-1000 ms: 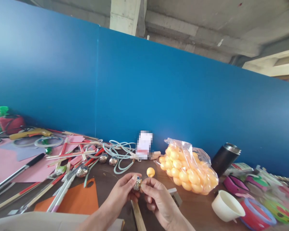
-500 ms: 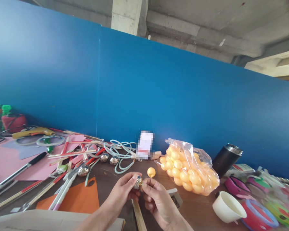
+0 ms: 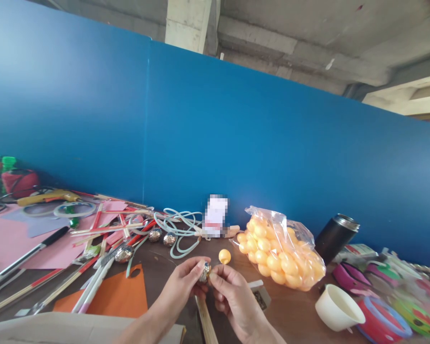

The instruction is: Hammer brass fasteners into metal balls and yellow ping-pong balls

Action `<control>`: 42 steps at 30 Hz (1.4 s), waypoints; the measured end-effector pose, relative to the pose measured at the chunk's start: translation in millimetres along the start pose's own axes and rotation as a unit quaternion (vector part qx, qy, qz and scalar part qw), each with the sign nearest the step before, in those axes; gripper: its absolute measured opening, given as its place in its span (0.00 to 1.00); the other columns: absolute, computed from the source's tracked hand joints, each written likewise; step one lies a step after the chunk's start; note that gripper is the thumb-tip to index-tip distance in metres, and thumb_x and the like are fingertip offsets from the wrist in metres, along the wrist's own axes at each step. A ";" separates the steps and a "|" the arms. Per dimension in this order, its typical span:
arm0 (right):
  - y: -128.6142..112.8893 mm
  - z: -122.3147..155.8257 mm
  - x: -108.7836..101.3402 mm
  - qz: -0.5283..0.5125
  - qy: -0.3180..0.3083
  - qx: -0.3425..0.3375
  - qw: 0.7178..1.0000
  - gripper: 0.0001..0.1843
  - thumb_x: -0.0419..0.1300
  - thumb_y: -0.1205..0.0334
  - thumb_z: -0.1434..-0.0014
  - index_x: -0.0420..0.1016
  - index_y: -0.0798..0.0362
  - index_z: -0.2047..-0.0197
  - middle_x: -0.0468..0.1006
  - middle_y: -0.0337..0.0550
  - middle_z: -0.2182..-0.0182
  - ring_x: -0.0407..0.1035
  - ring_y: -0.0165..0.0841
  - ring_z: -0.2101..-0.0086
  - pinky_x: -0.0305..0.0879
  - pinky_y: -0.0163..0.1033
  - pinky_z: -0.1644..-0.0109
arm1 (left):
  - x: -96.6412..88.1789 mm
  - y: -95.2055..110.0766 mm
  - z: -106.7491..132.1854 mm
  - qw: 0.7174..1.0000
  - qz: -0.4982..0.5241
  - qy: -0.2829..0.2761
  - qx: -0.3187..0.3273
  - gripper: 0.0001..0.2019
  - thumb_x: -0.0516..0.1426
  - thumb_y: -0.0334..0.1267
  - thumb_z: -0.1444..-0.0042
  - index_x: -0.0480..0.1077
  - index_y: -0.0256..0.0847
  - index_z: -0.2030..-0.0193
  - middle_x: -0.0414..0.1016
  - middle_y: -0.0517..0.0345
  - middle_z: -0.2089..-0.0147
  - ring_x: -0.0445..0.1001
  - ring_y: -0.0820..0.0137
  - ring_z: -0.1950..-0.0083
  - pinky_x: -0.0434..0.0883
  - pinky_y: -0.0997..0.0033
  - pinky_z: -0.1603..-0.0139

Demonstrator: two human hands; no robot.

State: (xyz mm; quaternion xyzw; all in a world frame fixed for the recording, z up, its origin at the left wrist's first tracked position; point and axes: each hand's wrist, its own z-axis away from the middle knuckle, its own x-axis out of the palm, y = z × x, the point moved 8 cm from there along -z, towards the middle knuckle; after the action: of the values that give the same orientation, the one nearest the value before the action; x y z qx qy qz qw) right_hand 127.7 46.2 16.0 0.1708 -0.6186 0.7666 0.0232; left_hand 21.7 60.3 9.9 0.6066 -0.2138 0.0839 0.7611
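Note:
Low in the middle of the view, my left hand (image 3: 181, 286) and my right hand (image 3: 232, 294) meet over the brown table (image 3: 294, 306). Both pinch a small shiny patterned ball (image 3: 204, 273) between thumb and fingertips. A single orange ball (image 3: 224, 256) lies on the table just beyond my fingers. Similar shiny balls (image 3: 162, 236) lie further left, near a coil of pale green cord (image 3: 179, 224). A wooden stick (image 3: 205, 322) runs under my hands.
A clear bag of orange balls (image 3: 281, 253) sits to the right, then a black flask (image 3: 336, 237), a white cup (image 3: 338, 308) and rolls of coloured tape (image 3: 381, 322). Sticks, pens, pink paper (image 3: 7, 243) and an orange sheet (image 3: 111, 296) cover the left. A blue partition (image 3: 215, 138) stands behind.

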 end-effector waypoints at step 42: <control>-11.8 3.9 8.6 0.073 0.011 -0.019 0.997 0.16 0.65 0.51 0.51 0.64 0.53 0.73 0.71 0.34 0.77 0.68 0.28 0.75 0.70 0.39 0.69 | -0.2 6.8 3.6 0.996 -0.082 0.020 0.042 0.23 0.59 0.52 0.56 0.72 0.35 0.59 0.72 0.58 0.75 0.69 0.72 0.77 0.66 0.73 0.76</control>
State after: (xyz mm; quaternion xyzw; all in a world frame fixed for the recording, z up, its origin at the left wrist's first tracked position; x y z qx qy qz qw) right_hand 123.4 43.7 30.2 0.1164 -0.6434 0.7563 -0.0234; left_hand 18.1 58.6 16.5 0.6520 -0.1443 0.0421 0.7432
